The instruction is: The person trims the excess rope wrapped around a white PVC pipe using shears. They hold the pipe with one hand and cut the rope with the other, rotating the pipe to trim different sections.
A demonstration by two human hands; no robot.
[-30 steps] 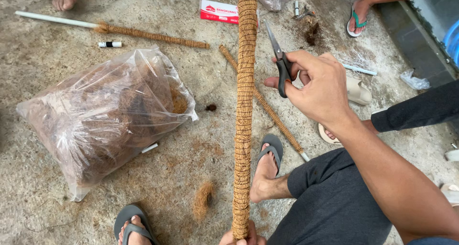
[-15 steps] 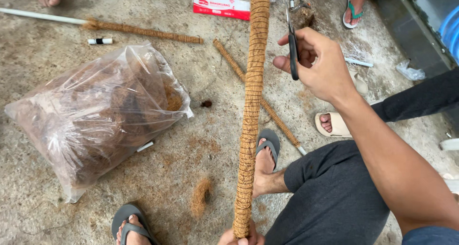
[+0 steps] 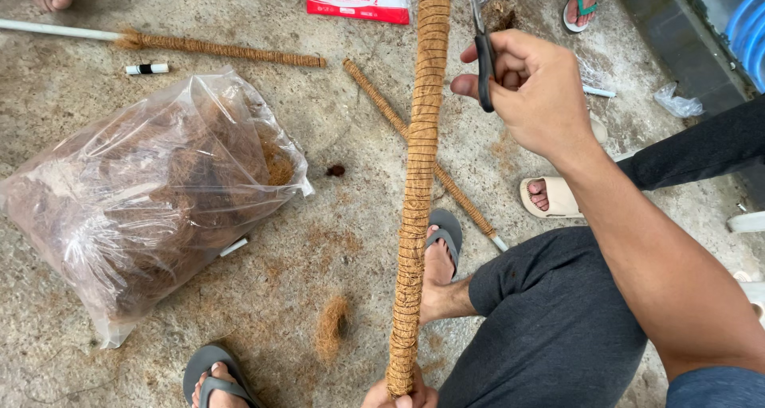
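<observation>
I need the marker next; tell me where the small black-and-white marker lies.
In the head view, the marker lies on the concrete floor at upper left, just below the white-ended wrapped pole and above the plastic bag.

**Materials and finish, as observed**

Pole (image 3: 416,185): wound in coarse brown coir fibre, rough, matt, hairy.
Scissors (image 3: 481,45): dull grey metal blades, black matt handles.
Bag (image 3: 151,201): thin clear plastic, crinkled, glossy, filled with loose brown fibre.
Floor (image 3: 319,241): rough concrete, matt, dusted with fibre.
Trousers (image 3: 550,328): dark grey knit cloth, matt.
Sandal (image 3: 446,229): grey rubber, smooth.
</observation>
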